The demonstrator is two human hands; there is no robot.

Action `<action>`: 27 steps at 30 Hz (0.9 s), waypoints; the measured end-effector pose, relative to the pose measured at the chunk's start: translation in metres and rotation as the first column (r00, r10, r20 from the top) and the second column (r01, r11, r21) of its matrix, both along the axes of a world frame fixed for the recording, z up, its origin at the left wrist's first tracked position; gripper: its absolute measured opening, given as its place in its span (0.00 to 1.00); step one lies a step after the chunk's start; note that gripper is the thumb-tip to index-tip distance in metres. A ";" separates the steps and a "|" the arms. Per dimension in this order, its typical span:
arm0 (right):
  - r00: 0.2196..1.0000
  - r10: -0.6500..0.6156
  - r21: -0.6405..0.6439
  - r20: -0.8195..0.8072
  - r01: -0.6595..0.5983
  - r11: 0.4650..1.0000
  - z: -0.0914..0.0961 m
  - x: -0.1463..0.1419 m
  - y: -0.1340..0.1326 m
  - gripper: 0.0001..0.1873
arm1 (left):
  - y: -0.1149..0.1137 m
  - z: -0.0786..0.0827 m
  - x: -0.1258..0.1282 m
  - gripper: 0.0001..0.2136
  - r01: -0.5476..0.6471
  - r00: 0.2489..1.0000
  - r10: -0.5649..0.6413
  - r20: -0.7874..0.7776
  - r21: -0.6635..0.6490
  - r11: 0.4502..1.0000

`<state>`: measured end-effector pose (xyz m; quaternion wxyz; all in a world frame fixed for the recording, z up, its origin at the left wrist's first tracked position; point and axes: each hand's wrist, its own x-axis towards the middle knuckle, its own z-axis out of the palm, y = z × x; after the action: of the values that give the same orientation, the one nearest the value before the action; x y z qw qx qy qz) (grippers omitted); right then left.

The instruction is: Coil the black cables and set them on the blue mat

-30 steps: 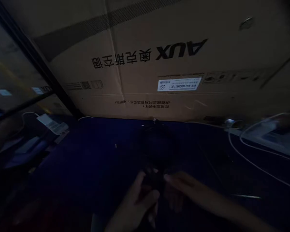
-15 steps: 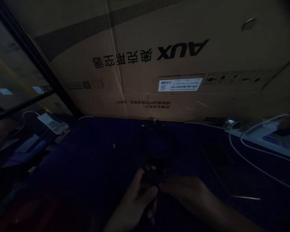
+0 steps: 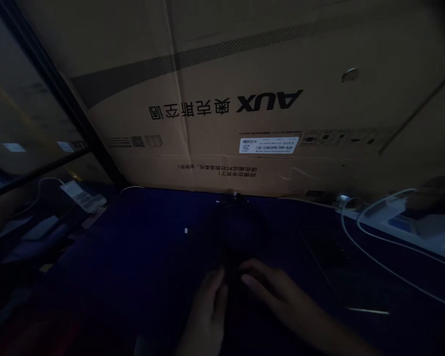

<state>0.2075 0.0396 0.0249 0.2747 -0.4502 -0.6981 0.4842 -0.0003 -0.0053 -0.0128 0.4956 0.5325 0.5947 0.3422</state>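
Observation:
A coiled black cable [image 3: 218, 230] lies on the dark blue tabletop in front of me, hard to make out in the dim light. At its far side a small plug end [image 3: 235, 195] with a pale tip sticks out. My left hand [image 3: 207, 306] closes its fingers and thumb on the near part of the coil. From the right, my right hand [image 3: 276, 291] pinches the same dark bundle, fingertips a short way from the left ones. Shadow hides exactly what lies between the fingertips.
A large cardboard box [image 3: 207, 138] with upside-down print stands behind the table. A dark flat panel [image 3: 330, 262] and a white cable [image 3: 385, 277] lie to the right. A small white piece [image 3: 186, 230] lies left of the coil. Another person's arm [image 3: 0, 212] shows at far left.
My hands have come slightly apart, and the right hand's fingers have shifted up along the dark bundle. The whole view has tilted a little.

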 end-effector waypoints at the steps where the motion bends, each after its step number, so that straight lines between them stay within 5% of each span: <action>1: 0.999 0.000 -0.001 0.046 0.000 1.000 -0.001 -0.001 0.000 0.21 | -0.004 0.000 -0.004 0.25 0.042 0.995 -0.034 -0.095 0.084 0.996; 3: 0.992 0.005 0.023 0.128 -0.008 1.000 -0.001 -0.002 0.001 0.20 | -0.010 0.008 -0.018 0.24 0.125 0.960 -0.075 -0.271 0.174 0.977; 5: 0.983 0.015 0.044 0.181 -0.023 0.999 0.001 -0.002 0.002 0.19 | -0.010 0.021 -0.040 0.23 0.007 0.919 0.104 -0.381 0.279 0.960; 7: 0.976 0.021 0.035 0.218 -0.030 0.999 0.005 -0.004 0.001 0.21 | -0.001 0.033 -0.059 0.27 -0.173 0.803 0.327 -0.499 0.331 0.928; 9: 0.960 0.021 0.028 0.279 -0.030 0.999 0.006 -0.011 0.001 0.24 | 0.014 0.039 -0.070 0.30 -0.208 0.728 0.331 -0.600 0.266 0.941; 12: 0.889 -0.014 0.086 0.457 -0.029 0.996 0.002 -0.027 0.003 0.23 | 0.035 0.035 -0.067 0.29 -0.087 0.739 0.187 -0.647 0.184 0.979; 15: 0.841 -0.042 0.134 0.539 -0.037 0.990 -0.005 -0.041 0.003 0.23 | 0.041 0.030 -0.061 0.17 -0.038 0.787 0.133 -0.602 0.168 0.985; 19: 0.894 -0.010 0.153 0.448 -0.066 0.986 -0.004 -0.040 -0.004 0.18 | 0.023 0.038 -0.068 0.12 -0.026 0.877 0.097 -0.471 0.156 0.987; 22: 0.951 -0.099 0.271 0.292 0.017 0.963 0.010 -0.022 -0.009 0.19 | 0.012 0.056 -0.071 0.11 -0.035 0.916 0.092 -0.389 0.153 0.988; 27: 0.933 -0.336 0.543 0.128 0.217 0.811 0.041 0.019 0.024 0.21 | 0.043 0.090 -0.046 0.18 0.065 0.979 -0.018 -0.202 0.230 0.971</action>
<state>0.2266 0.0636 0.0658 0.3756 -0.5066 -0.7550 0.1797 -0.0466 0.0379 0.0767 0.3742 0.6313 0.5852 0.3449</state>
